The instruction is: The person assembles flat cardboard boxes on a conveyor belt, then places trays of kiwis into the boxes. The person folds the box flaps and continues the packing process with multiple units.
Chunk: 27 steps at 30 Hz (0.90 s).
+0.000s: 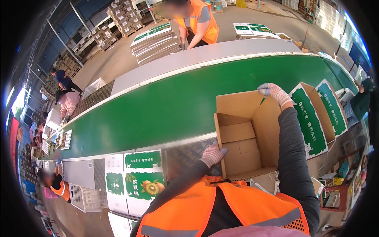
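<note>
While both gloved hands hold it by its edges, a brown cardboard box (237, 133) sits in front of the person's orange vest (179, 209), at the near side of the green conveyor belt (154, 106) and partly over it. The left hand (213, 155) grips the box's left edge low down, thumb on the rim, fingers against the outside. The right hand (275, 94) reaches round to the far right corner, its fingers curled over the top edge; where its thumb lies I cannot tell.

The step in hand appears to be handling the box with its mouth uncovered: the bottom panels lie folded across inside, and no contents show. The next move seems to call for both grips staying firm and even, so that the walls keep square.

The mouth points up toward the head, slightly tilted, and its long axis runs away from the person, across the belt's length. Whether the base rests on anything is hidden. To the right stand two green-and-white boxes (309, 120), beside the held one and apart from it.
</note>
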### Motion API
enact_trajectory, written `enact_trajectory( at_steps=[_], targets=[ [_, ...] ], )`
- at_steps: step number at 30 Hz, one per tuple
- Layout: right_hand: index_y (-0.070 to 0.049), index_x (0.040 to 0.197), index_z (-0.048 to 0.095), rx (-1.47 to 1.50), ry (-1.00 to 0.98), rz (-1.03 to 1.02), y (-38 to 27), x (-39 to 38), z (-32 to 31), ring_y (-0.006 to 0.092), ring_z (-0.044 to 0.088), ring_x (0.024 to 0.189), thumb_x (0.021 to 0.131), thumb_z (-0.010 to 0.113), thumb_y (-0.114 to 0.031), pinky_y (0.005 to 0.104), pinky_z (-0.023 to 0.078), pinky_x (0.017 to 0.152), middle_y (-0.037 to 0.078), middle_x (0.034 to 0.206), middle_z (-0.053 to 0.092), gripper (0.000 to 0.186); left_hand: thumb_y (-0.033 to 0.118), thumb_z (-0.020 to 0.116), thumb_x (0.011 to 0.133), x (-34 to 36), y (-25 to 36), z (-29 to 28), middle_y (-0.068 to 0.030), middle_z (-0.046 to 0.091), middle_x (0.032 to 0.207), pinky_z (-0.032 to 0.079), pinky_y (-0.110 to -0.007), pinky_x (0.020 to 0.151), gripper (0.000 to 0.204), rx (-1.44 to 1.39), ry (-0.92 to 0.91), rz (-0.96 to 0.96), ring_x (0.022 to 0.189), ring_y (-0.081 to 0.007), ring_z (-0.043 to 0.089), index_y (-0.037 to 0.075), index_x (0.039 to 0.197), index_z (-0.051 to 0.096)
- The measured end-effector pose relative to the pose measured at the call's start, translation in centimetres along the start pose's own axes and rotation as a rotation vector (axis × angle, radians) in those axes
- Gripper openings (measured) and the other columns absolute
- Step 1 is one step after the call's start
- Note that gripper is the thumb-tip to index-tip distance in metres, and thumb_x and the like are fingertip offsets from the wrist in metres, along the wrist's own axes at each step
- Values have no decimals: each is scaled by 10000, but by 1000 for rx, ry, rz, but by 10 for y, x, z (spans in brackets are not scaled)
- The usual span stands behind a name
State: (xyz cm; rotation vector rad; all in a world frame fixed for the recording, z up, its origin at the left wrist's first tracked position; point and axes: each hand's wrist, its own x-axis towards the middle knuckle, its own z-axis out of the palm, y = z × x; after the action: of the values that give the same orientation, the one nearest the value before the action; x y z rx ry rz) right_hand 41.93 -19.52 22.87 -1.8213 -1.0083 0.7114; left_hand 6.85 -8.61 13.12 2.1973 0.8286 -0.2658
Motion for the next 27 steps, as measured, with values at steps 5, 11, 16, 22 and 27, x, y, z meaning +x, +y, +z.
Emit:
enact_trajectory(
  at_steps=[5,11,16,22,27],
  targets=[
    [-28,969,673,-112,-8,-39,14,3,-5,147,606,775,801,646,-152,275,505,684,54,874,670,211,433,558,813,-8,11,-7,-250,577,1132,423,-411,927,621,-21,-14,-22,1086,-361,543,-17,1228,448],
    [-49,993,677,-270,35,-240,14,-3,-3,149,609,824,797,626,-139,287,489,753,55,893,676,222,454,561,798,23,-26,21,-241,580,1126,427,-419,914,598,33,-27,14,1073,-379,541,-4,1177,493],
    [-48,1031,673,-293,9,-304,18,-3,-2,144,609,840,788,637,-152,288,485,771,61,936,676,267,465,534,812,-1,-15,1,-230,623,1021,463,-449,840,548,-58,9,154,974,-406,582,33,1149,532],
    [-74,1028,678,-56,78,-203,35,16,7,140,613,759,796,689,-255,298,501,698,29,888,667,294,299,469,882,28,-38,6,-216,620,994,477,-484,781,320,84,-22,326,935,-408,577,90,1105,566],
    [-73,974,682,-146,81,-178,37,12,5,139,582,648,789,677,-361,296,478,636,20,763,643,342,269,428,894,40,-48,11,-217,601,1026,475,-487,787,277,30,-109,436,959,-413,560,82,1031,580]
  ],
)
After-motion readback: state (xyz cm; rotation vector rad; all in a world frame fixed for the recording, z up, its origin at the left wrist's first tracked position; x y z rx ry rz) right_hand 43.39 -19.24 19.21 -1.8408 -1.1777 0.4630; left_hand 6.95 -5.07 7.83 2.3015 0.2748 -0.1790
